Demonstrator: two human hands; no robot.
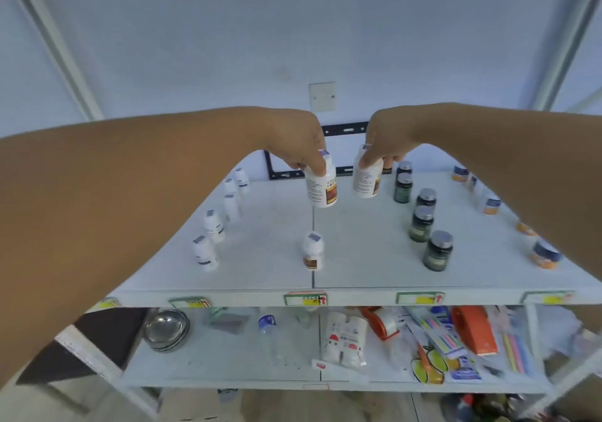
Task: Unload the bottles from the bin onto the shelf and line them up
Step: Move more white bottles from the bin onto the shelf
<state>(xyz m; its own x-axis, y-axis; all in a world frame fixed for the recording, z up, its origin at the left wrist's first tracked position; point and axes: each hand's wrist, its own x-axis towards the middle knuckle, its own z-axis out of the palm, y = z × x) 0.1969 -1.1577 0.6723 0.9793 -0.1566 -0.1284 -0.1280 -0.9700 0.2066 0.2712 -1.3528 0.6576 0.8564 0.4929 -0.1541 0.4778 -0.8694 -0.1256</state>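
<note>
My left hand [303, 141] grips the top of a white bottle with a brown label [323, 187], held above the middle of the white shelf [358, 259]. My right hand [384, 138] grips a matching white bottle [366, 180] just to the right of it. Both bottles hang upright, a little apart. A third bottle of the same kind [313, 250] stands alone on the shelf nearer the front, on the centre seam. The bin is out of sight.
A row of white blue-labelled bottles [213, 226] runs along the left, dark green bottles [422, 223] right of centre, and orange-and-blue jars [545, 255] along the right edge. The lower shelf [228, 366] holds a steel bowl [166, 327], tape dispensers and packets.
</note>
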